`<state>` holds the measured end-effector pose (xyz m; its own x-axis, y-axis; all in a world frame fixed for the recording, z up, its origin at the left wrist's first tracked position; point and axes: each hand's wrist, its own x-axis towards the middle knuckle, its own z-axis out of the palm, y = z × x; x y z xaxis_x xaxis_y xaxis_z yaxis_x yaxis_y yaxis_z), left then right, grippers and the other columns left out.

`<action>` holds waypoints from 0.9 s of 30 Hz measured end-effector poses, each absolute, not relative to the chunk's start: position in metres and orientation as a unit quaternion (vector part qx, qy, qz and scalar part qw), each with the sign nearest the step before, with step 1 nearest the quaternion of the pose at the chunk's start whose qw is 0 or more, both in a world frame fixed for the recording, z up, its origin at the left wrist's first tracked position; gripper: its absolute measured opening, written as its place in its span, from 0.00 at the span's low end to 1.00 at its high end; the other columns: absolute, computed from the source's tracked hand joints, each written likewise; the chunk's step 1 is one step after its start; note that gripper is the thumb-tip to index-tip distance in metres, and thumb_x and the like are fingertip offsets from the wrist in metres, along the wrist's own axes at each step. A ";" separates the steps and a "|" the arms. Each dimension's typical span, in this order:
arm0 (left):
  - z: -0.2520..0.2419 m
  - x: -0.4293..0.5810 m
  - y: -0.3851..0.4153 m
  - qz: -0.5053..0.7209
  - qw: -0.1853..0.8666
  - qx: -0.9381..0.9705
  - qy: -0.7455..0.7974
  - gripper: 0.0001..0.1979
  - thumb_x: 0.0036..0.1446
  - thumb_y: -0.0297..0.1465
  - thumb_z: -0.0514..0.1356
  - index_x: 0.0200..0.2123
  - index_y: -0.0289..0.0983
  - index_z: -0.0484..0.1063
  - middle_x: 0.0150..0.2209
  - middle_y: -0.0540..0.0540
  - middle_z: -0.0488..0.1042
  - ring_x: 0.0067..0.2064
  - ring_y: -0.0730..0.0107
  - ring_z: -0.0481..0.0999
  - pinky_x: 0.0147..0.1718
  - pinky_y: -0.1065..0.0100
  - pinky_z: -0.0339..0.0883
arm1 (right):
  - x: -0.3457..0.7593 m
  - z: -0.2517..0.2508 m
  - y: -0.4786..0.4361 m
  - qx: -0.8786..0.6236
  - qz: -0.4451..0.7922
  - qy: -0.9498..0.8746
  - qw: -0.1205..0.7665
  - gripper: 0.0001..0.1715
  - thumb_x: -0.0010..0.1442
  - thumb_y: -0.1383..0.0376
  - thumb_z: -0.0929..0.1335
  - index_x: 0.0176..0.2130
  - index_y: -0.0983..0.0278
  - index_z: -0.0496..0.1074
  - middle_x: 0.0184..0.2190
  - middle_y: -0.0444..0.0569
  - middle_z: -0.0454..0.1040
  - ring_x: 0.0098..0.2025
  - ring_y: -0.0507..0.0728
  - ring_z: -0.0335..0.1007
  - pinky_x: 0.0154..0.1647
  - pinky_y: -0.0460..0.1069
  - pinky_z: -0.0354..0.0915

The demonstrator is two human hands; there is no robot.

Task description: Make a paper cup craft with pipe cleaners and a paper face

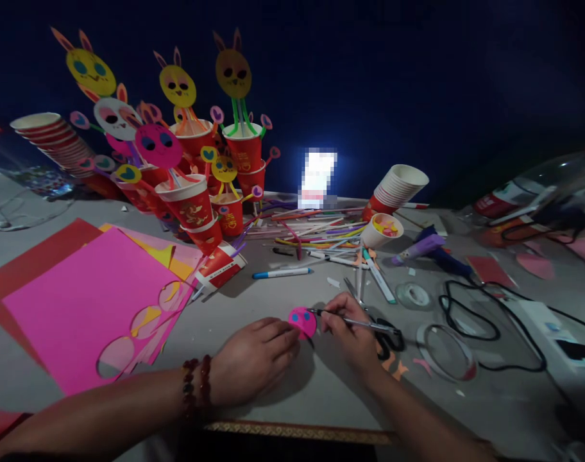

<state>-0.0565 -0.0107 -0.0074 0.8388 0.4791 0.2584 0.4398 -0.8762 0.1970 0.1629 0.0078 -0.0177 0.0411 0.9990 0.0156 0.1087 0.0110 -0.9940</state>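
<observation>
A small pink paper disc (303, 323) with two blue spots lies on the table in front of me. My left hand (256, 359) has its fingers curled together at the disc's left edge, pinning it; the fingertips are partly hidden. From the right, my right hand (347, 333) grips a pen (364, 323) with a clear barrel, its tip at the disc's upper right edge. Black-handled scissors (386, 340) lie partly behind my right hand. A blue marker (281, 273) and a green-capped marker (379, 276) rest farther back.
Paper-faced rabbit figures stand in red cups (189, 202) at back left. Pink paper sheets (88, 308) cover the left side. Coloured pipe cleaners (316, 232) lie behind, near stacked cups (398, 186). Tape rolls (446, 353) and a black cord (494, 369) sit right.
</observation>
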 end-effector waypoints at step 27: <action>-0.011 -0.055 -0.010 0.159 0.076 0.955 0.236 0.13 0.65 0.30 0.55 0.50 0.33 0.70 0.51 0.41 0.73 0.55 0.60 0.69 0.57 0.59 0.65 | 0.170 -0.006 0.008 -0.479 0.471 -0.485 0.560 0.16 0.66 0.53 0.64 0.45 0.60 0.72 0.32 0.46 0.73 0.22 0.50 0.63 0.20 0.45 0.60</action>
<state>-0.0549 -0.0096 -0.0107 0.8376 0.4760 0.2682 0.4273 -0.8766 0.2214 0.1702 0.0080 -0.0060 0.0858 0.9921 0.0917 -0.0624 0.0972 -0.9933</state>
